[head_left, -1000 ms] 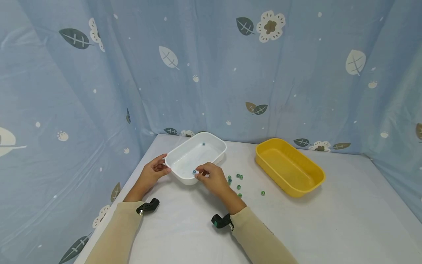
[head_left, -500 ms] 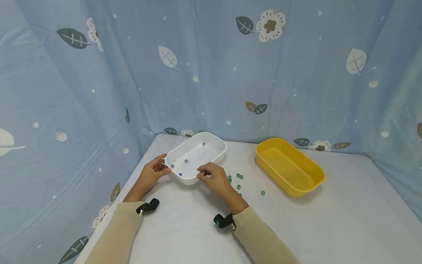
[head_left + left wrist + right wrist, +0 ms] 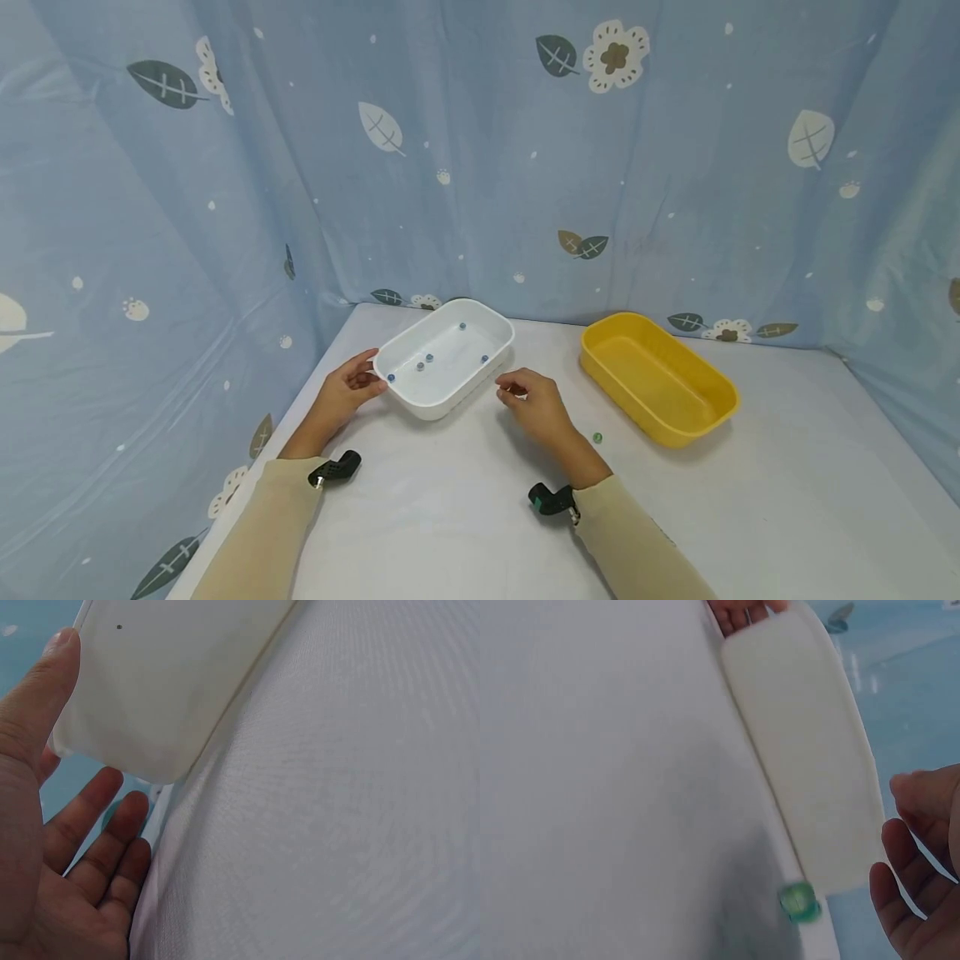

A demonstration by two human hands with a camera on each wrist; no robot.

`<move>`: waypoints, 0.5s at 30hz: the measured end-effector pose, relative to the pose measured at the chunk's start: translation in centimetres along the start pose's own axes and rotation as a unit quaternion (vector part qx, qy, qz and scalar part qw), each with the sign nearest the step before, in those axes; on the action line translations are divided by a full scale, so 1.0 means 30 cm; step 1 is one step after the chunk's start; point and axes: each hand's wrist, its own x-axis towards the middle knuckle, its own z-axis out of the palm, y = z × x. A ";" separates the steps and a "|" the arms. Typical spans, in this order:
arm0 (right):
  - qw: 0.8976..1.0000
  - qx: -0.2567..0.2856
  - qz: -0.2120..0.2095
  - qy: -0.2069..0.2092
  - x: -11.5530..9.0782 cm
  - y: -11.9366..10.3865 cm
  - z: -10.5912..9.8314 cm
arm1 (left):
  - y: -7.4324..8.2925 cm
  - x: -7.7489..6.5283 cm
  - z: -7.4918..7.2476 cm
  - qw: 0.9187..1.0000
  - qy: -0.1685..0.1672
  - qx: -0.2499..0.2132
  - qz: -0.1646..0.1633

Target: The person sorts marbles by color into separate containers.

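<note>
A white plastic tray (image 3: pixel 435 404) stands at the back left with several small glass marbles (image 3: pixel 430 357) scattered inside it. My left hand (image 3: pixel 348 392) holds its left front corner, the thumb on the outer wall and the index finger around the rim; the other fingers spread below in the left wrist view. My right hand (image 3: pixel 536 408) hovers over the table, right of the tray, fingers loosely bent, nothing held. One green marble (image 3: pixel 597 437) lies right of that hand. In the right wrist view, blurred green marbles (image 3: pixel 800 901) sit near the tray; the hand covers them in the head view.
A yellow plastic tray (image 3: pixel 660 375), with no marbles visible in it, stands at the back right. White cloth covers the table (image 3: pixel 420 517). A blue patterned curtain (image 3: pixel 480 167) hangs behind and along the sides.
A marble left my right fingers into the white tray, where marbles rolled about. My right hand then moved right, away from the rim, over the loose marbles. The left hand stayed put.
</note>
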 end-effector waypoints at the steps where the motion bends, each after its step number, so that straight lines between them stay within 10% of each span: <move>1: 1.000 -0.002 0.005 0.006 -0.002 0.010 -0.014 | -0.014 0.005 -0.002 1.000 0.002 0.001 -0.001; 15: 0.999 -0.018 0.009 0.026 -0.040 0.120 -0.122 | -0.045 0.013 0.000 1.000 0.012 0.014 -0.001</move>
